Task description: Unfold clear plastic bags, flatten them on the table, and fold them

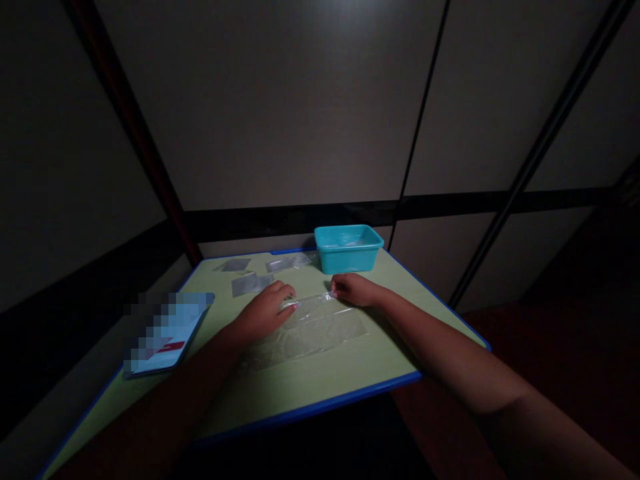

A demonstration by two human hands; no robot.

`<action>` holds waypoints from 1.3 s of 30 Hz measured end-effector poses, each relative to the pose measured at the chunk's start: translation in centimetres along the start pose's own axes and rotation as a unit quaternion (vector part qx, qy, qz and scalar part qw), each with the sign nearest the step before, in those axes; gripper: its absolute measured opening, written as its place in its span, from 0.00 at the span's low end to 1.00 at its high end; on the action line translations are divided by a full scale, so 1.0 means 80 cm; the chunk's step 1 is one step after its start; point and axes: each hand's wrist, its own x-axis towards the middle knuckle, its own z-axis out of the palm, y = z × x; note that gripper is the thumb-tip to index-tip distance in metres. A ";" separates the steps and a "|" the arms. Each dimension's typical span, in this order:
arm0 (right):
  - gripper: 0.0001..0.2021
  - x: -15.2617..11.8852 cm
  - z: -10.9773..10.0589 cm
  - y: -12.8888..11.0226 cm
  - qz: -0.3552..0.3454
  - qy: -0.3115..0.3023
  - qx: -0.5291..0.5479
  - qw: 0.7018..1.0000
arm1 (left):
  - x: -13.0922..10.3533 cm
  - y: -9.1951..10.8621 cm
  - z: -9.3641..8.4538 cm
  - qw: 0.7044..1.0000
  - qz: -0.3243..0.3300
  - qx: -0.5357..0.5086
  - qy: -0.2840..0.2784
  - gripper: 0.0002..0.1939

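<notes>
A clear plastic bag (320, 333) lies flat on the pale green table (320, 392). At its upper left edge, my left hand (267, 310) has its thumb and fingers bent around the plastic. My right hand (353, 289) is closed in a pinch on the upper right edge, just in front of the turquoise basket (350, 259). Between the hands the edge of the bag looks stretched and catches the light. Inside the basket there seems to be some clear plastic, too dim to make out.
Small grey packets in clear plastic lie towards the back: one at the back left (236, 265), one beside my left hand (250, 285), one near the basket (283, 264). A flat blue-white item (170, 337), partly pixelated, lies at the left edge. Cabinet panels (300, 113) stand behind.
</notes>
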 end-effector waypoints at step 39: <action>0.03 0.002 0.004 0.008 -0.006 0.002 0.003 1.000 | -0.001 0.001 -0.005 0.984 -0.119 0.128 -0.038 0.17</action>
